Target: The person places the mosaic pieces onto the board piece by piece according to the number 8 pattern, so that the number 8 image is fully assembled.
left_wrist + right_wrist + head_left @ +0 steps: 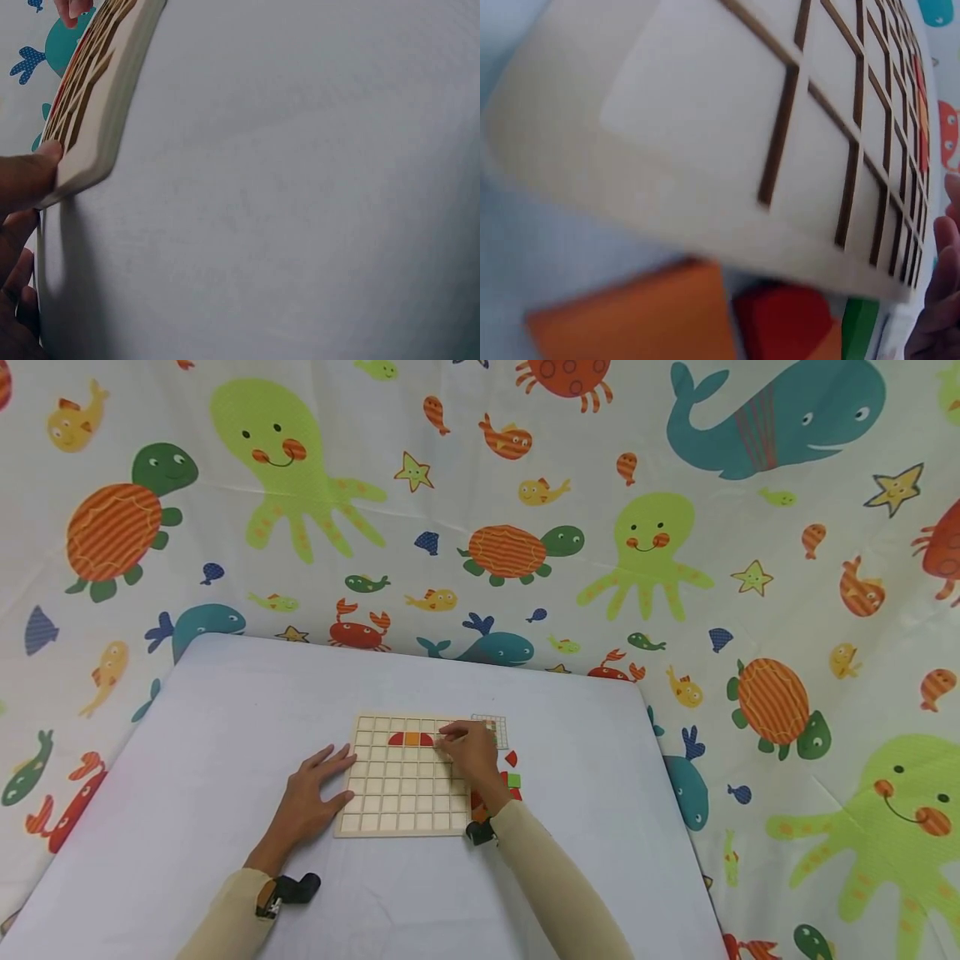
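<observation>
Between the side edges of the surface [600, 760], the grid board [405, 787] was apparently steadied by the left hand [307, 800], grip spread; for the right hand [474, 760], grip opening and contents could not be determined.

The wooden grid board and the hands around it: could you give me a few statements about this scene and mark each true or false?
1. The left hand touches the grid board. True.
2. Every square of the board is filled. False: most are bare.
3. An orange square sits between two red pieces. True.
4. Nothing lies right of the board. False: loose pieces lie there.
5. The right hand is over the board's upper right part. True.
</observation>
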The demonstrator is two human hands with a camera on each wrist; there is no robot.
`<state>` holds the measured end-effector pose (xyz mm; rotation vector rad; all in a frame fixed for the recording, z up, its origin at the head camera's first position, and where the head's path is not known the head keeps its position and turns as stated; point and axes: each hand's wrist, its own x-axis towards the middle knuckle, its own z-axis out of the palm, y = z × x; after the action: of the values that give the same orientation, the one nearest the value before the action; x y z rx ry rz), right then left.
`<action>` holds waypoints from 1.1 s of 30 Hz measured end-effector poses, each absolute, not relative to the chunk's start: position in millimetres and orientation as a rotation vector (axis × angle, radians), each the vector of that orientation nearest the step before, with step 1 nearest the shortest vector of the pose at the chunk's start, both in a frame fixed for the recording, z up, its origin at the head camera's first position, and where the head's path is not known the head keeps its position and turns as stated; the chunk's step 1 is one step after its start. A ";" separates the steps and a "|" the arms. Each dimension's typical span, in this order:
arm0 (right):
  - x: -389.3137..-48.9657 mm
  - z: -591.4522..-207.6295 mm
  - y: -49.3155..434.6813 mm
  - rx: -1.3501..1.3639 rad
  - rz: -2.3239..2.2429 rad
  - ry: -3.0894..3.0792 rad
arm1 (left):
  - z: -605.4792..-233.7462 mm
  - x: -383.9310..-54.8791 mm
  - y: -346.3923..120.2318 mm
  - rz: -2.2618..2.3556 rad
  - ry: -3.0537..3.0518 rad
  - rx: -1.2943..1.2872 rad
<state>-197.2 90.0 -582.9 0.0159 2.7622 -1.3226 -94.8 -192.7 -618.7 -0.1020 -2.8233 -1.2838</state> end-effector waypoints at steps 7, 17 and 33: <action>-197.3 -577.4 122.9 0.080 -1.437 2.696 | -619.0 -93.8 -191.3 -1.268 -2.808 -0.124; -188.0 -579.2 167.0 0.203 -1.407 2.712 | -619.9 -94.1 -194.0 -1.280 -2.824 -0.127; -165.1 -586.4 171.0 0.071 -1.157 2.666 | -622.7 -94.4 -194.8 -1.273 -2.785 -0.157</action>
<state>-165.1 171.0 -586.4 0.0710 2.6664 -1.1574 -94.4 -194.8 -622.7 -0.1570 -2.7851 -1.2731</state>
